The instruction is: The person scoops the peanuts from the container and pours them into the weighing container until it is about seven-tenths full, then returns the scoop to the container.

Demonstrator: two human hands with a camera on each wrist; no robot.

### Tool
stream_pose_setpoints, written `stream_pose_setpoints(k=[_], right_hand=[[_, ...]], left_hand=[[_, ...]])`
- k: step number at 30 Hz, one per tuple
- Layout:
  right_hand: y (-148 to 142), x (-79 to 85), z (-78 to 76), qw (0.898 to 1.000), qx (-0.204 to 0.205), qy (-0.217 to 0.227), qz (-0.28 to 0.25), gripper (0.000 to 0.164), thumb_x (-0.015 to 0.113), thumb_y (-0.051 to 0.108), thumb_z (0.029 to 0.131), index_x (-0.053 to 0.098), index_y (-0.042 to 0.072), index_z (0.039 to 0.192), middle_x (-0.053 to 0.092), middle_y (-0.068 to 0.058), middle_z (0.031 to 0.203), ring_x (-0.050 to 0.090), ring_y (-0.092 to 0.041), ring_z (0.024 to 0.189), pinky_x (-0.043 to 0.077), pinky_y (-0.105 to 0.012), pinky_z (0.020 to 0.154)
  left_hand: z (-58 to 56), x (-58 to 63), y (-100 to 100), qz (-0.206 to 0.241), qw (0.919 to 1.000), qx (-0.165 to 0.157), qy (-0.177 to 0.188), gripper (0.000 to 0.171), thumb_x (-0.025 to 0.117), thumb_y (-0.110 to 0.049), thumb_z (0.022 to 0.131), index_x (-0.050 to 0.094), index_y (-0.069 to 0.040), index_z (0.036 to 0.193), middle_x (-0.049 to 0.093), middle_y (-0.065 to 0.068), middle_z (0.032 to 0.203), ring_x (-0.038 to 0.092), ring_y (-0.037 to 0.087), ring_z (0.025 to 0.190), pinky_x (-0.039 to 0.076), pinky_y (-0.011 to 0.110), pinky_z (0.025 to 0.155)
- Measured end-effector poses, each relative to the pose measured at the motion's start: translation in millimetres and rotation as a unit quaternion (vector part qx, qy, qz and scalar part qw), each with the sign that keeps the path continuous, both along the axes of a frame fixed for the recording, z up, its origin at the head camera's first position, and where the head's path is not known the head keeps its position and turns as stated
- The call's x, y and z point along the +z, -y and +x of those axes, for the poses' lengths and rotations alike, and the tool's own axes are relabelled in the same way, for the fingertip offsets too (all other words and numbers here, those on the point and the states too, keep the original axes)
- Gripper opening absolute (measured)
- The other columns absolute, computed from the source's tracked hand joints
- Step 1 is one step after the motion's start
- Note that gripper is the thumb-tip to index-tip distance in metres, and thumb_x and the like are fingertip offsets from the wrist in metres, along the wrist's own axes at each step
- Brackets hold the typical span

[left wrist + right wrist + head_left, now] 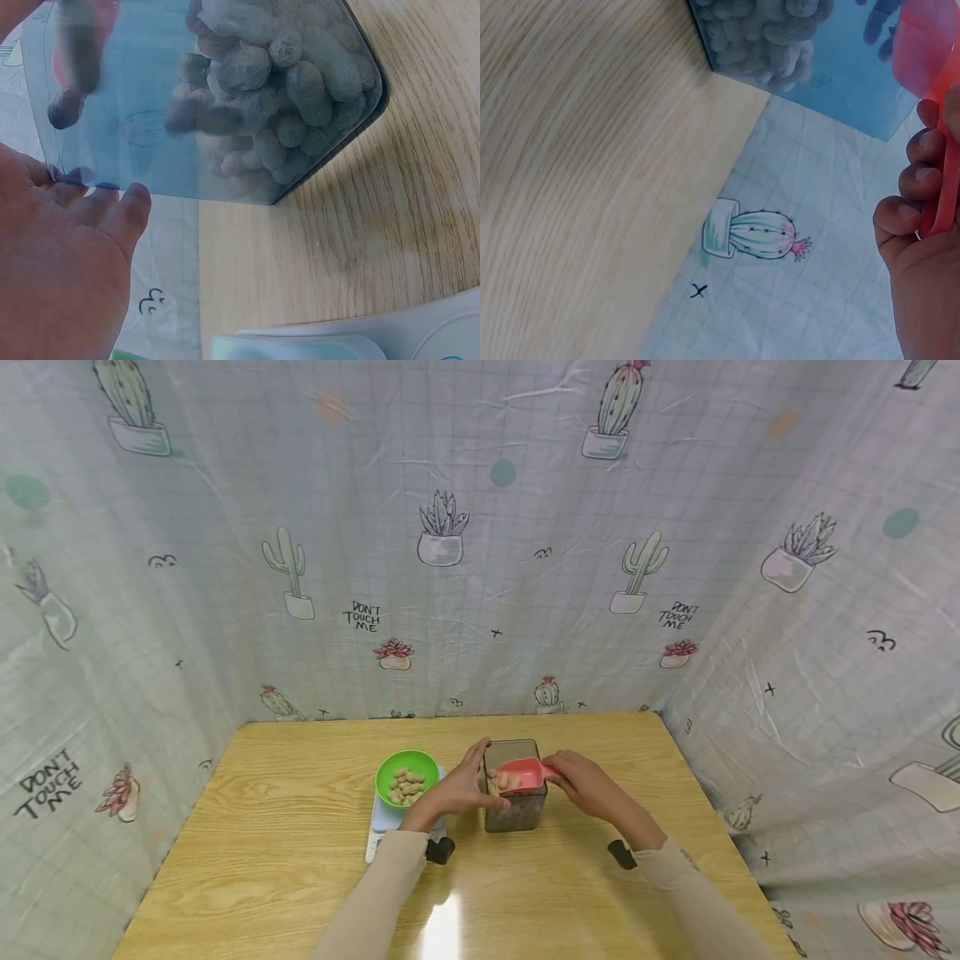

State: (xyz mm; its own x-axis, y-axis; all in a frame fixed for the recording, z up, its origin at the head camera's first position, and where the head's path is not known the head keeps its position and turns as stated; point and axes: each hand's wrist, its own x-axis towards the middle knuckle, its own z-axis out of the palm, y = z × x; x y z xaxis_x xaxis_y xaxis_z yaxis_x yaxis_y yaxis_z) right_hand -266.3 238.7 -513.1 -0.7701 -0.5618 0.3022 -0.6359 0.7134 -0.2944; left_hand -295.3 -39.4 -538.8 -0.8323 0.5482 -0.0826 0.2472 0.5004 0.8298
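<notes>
Over the mouth of a see-through container, the right hand is clamping its fingers round the handle of a pink scoop with peanuts at its lip, while the left hand is gripping the container's left side between thumb and fingers. More peanuts are lying in the container's bottom; leftward, a green bowl of peanuts is sitting on a white scale upon the wooden surface.

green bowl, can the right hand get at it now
Probably not directly: the right hand grips the pink scoop, and the container and left hand lie between it and the green bowl.
</notes>
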Motion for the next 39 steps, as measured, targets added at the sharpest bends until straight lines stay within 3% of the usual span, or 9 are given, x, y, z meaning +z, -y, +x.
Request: stream_pose_setpoints(k=[9, 18, 30, 39], right_hand=[[-5, 1.7, -0.5, 0.999, -0.001, -0.031, -0.026, 0.017, 0.060, 0.011, 0.097, 0.065, 0.010, 0.113, 0.065, 0.000, 0.096, 0.058, -0.013, 0.086, 0.050, -0.034, 0.075], [-7, 15.8, -3.7, 0.999, -0.016, -0.050, -0.007, 0.016, 0.056, 0.013, 0.099, 0.062, 0.010, 0.113, 0.061, 0.000, 0.093, 0.052, -0.011, 0.081, 0.046, -0.032, 0.072], [-1, 39.4, -8.9, 0.997, 0.006, -0.077, 0.007, 0.010, 0.055, 0.014, 0.101, 0.060, 0.012, 0.109, 0.060, 0.001, 0.091, 0.051, -0.011, 0.077, 0.045, -0.032, 0.071], [16, 56.9, -14.2, 0.996, 0.010, -0.092, 0.019, 0.012, 0.059, 0.012, 0.098, 0.062, 0.010, 0.109, 0.063, -0.002, 0.094, 0.056, -0.014, 0.080, 0.048, -0.033, 0.071]], left_hand=[[0.8, 3.1, 1, -0.002, 1.0000, 0.000, 0.003, 0.124, 0.083, -0.055, 0.072, -0.002, -0.029, 0.159, 0.001, 0.003, 0.167, 0.019, 0.037, 0.150, 0.032, 0.058, 0.113], [5.1, 6.6, 4, -0.017, 0.9996, 0.003, -0.024, 0.128, 0.074, -0.070, 0.071, -0.009, -0.029, 0.159, -0.003, 0.007, 0.167, 0.017, 0.039, 0.151, 0.030, 0.059, 0.115], [15.6, 31.3, 20, -0.027, 0.9960, 0.029, -0.081, 0.113, 0.069, -0.063, 0.081, -0.007, -0.030, 0.159, 0.000, 0.006, 0.168, 0.020, 0.041, 0.149, 0.030, 0.060, 0.114], [24.7, 52.9, 46, 0.012, 0.9945, 0.052, -0.090, 0.102, 0.070, -0.052, 0.087, -0.002, -0.037, 0.158, -0.002, -0.002, 0.167, 0.016, 0.038, 0.151, 0.031, 0.065, 0.111]])
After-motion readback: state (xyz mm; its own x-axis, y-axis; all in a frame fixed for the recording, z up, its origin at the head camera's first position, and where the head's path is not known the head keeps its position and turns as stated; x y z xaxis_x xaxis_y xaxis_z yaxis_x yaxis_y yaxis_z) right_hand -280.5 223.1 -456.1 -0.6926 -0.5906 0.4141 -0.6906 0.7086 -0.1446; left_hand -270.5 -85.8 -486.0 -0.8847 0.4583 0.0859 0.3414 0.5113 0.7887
